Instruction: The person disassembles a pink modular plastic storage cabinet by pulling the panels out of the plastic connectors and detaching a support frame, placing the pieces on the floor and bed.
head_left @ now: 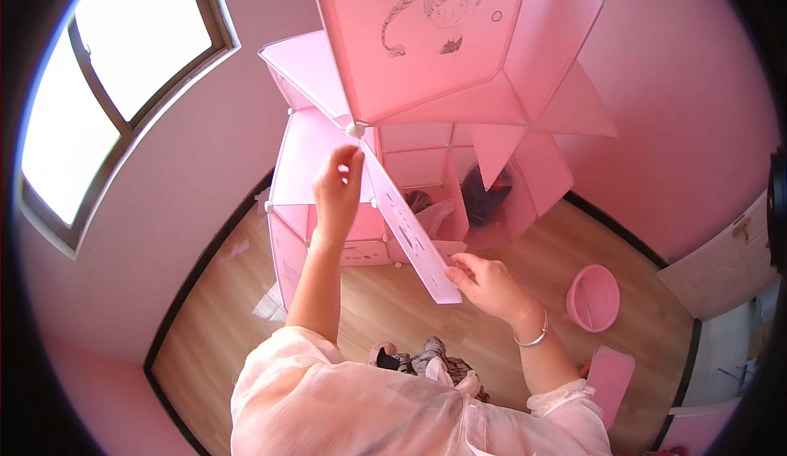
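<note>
Well, the right hand (486, 286) holds the pink door (408, 222) sticking out from a corner of the cabinet (299, 161). The left hand (336, 194) curls near a white connector (355, 130); whether empty, I can't tell.

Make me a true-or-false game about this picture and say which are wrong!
1. The right hand grips the slanting pink panel near its lower end. True.
2. The basin on the floor is blue. False: the pink basin stands on the floor.
3. The left hand is near a white connector. True.
4. The window is on the picture's right. False: the window is on the left.
5. The upper drawing shows a figure with a long braid. True.
</note>
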Tool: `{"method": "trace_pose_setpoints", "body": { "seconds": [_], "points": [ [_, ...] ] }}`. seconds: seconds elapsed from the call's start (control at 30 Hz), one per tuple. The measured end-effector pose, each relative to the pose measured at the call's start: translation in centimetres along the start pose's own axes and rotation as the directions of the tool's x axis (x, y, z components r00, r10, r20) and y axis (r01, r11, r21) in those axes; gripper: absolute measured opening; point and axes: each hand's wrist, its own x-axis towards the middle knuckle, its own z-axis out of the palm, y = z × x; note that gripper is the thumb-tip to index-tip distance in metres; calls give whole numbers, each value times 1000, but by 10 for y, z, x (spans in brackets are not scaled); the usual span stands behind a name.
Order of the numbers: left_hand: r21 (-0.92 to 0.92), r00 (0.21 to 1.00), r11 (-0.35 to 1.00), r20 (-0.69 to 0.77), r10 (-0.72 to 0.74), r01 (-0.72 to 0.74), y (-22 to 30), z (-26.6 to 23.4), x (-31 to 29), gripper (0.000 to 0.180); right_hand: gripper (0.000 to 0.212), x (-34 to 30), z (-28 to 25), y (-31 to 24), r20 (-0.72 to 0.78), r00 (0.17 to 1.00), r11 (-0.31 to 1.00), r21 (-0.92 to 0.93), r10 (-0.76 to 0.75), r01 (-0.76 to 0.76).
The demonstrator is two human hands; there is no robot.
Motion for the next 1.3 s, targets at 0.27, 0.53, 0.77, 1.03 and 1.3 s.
{"method": "trace_pose_setpoints", "body": {
  "seconds": [0.27, 0.53, 0.77, 1.03, 1.3],
  "points": [
    [283, 932, 945, 359, 54, -164, -81, 28, 106, 34, 28, 81, 61, -26, -123, 982, 830, -525, 144, -187],
    [280, 883, 891, 411, 226, -359, -87, 47, 118, 32, 21, 82, 131, -65, -233, 966, 917, -349, 112, -191],
    [183, 858, 923, 463, 224, -340, -94, 30, 130, 31, 18, 74, 71, -45, -192, 981, 833, -546, -17, -92],
    [150, 825, 942, 536, 179, -302, -92, 22, 129, 28, 19, 99, -11, 13, -25, 989, 657, -750, -148, 79],
    [44, 795, 962, 574, 196, -268, -88, 20, 128, 25, 15, 145, -54, 48, -134, 984, 676, -737, -117, -20]
  ]
}}
